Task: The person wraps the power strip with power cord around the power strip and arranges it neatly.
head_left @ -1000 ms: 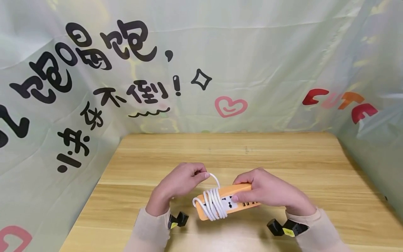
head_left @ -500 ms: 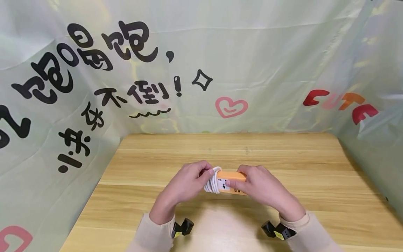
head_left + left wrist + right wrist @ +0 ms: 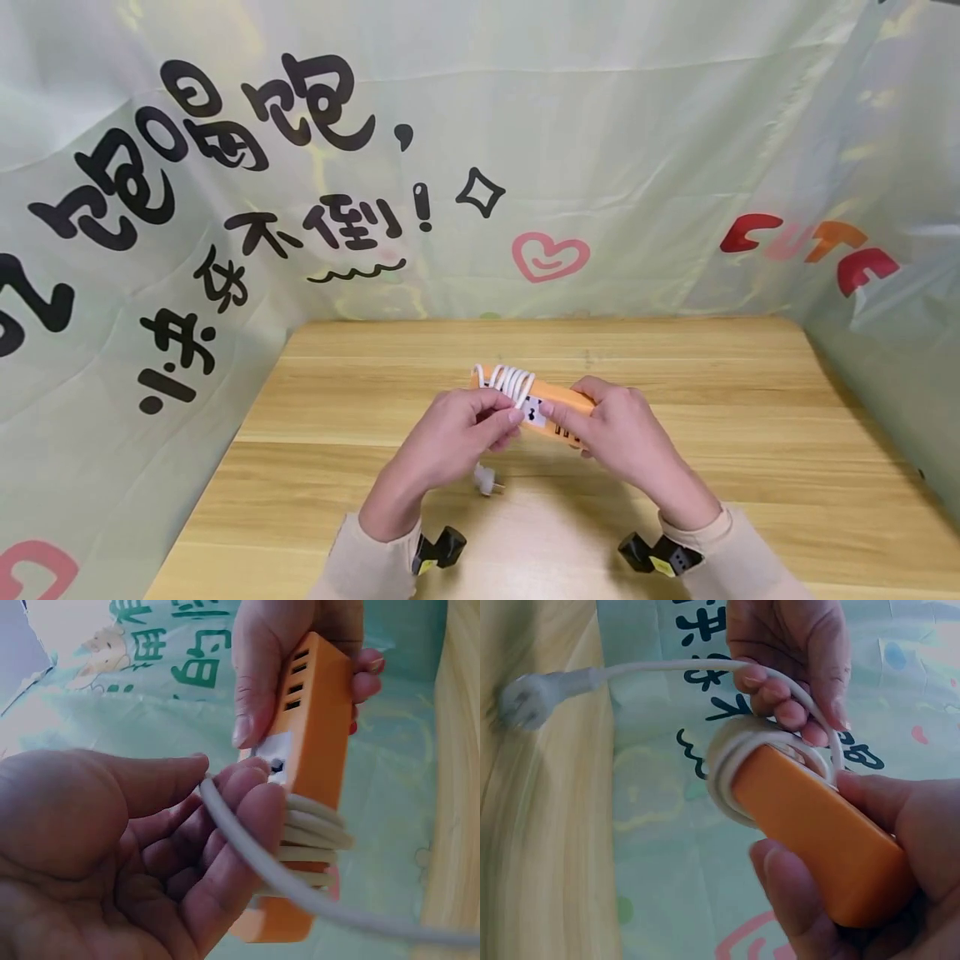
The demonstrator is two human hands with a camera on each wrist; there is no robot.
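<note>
An orange power strip point(image 3: 561, 397) with white sockets and a row of USB ports is held above the table, tilted. My right hand point(image 3: 626, 425) grips its end with the ports, thumb on the face and fingers behind. White cord point(image 3: 516, 382) is wound in several turns round the other end. Between thumb and fingers my left hand point(image 3: 457, 429) pinches the cord close to the coils, as the left wrist view shows with the cord point(image 3: 255, 859) crossing the fingers. The plug point(image 3: 487, 480) dangles from the cord's free end below my left hand; in the right wrist view the plug point(image 3: 532, 701) is blurred.
A wooden table point(image 3: 360, 367) lies under both hands. Pale fabric sheets point(image 3: 637, 150) with printed writing and hearts stand round its back and sides. A small black camera point(image 3: 442, 548) sits on my left wrist, another camera point(image 3: 652, 554) on my right.
The strip has risen away from me and turned, its wound end now pointing up-left. My left hand has brought the cord over to the near side of the strip. The plug has come into view.
</note>
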